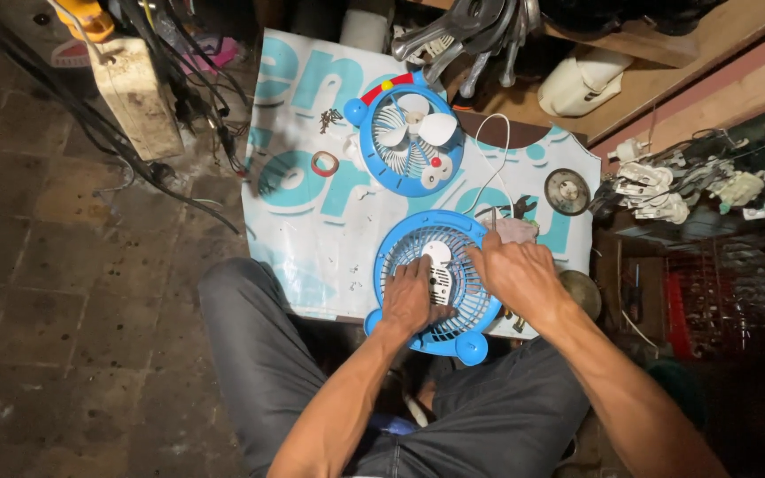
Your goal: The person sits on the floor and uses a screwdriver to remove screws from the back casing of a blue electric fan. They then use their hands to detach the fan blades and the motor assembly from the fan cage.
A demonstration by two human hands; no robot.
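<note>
The left hand (413, 296) lay flat, palm down, fingers spread over the blue fan grille (436, 285), which rested on a printed white-and-teal sheet (312, 230) before the person's knees. The right hand (515, 274) pressed on the grille's right rim with fingers loosely curled; whether it pinched anything could not be told. Both forearms reached forward. A second blue fan half (411, 134) lay well beyond.

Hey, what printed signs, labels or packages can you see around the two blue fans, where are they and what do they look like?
Printed banner: spread flat under both fans as a work mat; white sheet, large rounded teal letters.
Label: top left, beside a grimy cream block; small, white and red, partly hidden.
No screens or packages show.
</note>
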